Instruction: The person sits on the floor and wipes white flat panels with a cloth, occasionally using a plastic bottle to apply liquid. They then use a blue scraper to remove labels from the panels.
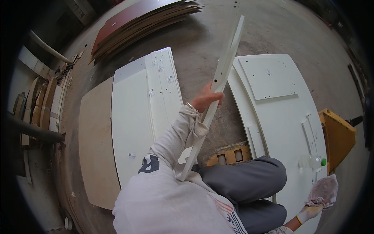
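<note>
My bare left hand (pixel 205 98) is closed round a long, narrow white board (pixel 230 58) with small dark holes. The board slants up and away from my lap, its near end by my body and its far end in the air. At the lower right, my right hand (pixel 309 212), in a whitish glove, grips a greyish-pink cloth (pixel 324 189). The cloth is over the edge of a stack of white panels (pixel 290 132). Near it lies a clear plastic bottle (pixel 309 162) with a green cap.
Another stack of white panels (pixel 132 105) with labelled strips stands at the left, beside a brown board (pixel 93 144). Reddish-brown sheets (pixel 124 27) are piled at the back. A yellow metal frame (pixel 339 136) stands at the right; yellow metal with rollers (pixel 230 155) shows near my knees.
</note>
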`<action>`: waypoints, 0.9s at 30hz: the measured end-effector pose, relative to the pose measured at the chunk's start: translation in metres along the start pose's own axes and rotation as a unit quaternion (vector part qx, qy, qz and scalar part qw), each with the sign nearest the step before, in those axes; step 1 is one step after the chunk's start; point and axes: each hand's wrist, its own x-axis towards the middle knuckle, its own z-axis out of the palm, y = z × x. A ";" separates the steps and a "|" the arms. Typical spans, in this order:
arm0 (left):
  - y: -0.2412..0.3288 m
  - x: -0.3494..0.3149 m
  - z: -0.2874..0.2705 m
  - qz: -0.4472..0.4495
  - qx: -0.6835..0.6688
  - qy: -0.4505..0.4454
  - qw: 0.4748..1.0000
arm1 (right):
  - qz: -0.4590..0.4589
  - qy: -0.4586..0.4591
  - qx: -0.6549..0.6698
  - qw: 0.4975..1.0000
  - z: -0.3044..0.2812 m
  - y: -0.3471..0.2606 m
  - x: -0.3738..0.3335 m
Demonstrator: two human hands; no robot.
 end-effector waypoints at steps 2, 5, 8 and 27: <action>-0.012 -0.016 -0.051 -0.035 -0.068 0.075 0.994 | -0.067 0.261 -0.120 0.956 0.077 0.036 0.022; -0.041 -0.028 -0.125 -0.041 -0.157 0.166 0.973 | -0.028 0.225 -0.159 0.961 0.108 0.070 0.041; -0.072 -0.042 -0.203 -0.102 -0.106 0.262 0.954 | 0.018 0.159 -0.179 0.971 0.119 0.106 0.040; -0.166 -0.070 -0.384 -0.180 0.199 0.483 0.834 | 0.066 0.158 -0.217 0.961 0.133 0.134 0.016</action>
